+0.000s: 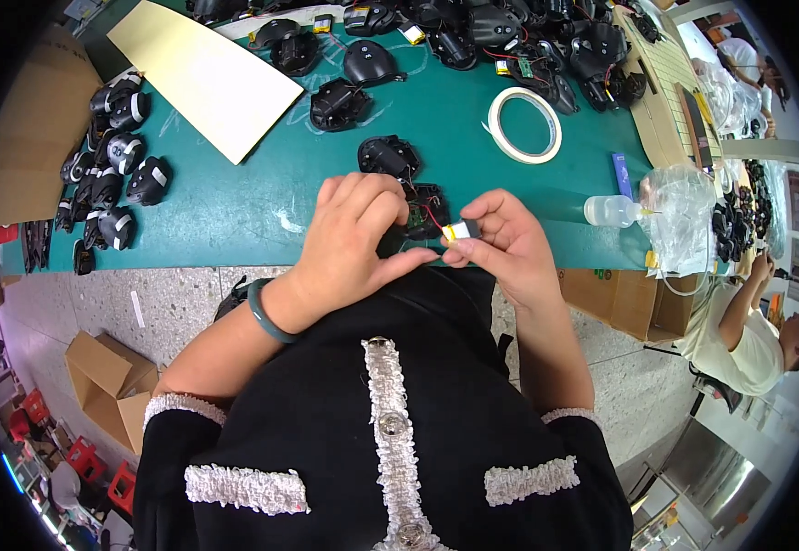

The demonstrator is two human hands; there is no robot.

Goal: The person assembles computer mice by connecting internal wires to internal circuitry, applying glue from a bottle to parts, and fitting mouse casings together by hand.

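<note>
Near the front edge of the green table (234, 202), an opened black device shell (429, 204) shows a green circuit board inside. Its other half (390, 158) lies just beyond. My left hand (354, 230) is bent over the shell's left side, fingers curled down on it and thumb stretched along the table edge. Between the thumb and fingers of my right hand (505, 241) is a small silver battery (460, 230) with yellow tape. Thin red wires run from the battery to the shell. My left fingertips are partly hidden behind the hand.
Many black device shells (370, 62) with batteries crowd the table's back. Finished-looking black units with white strips (147, 181) sit at left, beside a cream board (207, 83). A tape roll (524, 126), a dispensing bottle (609, 211) and a plastic bag (680, 216) lie right. Another person (748, 335) sits at right.
</note>
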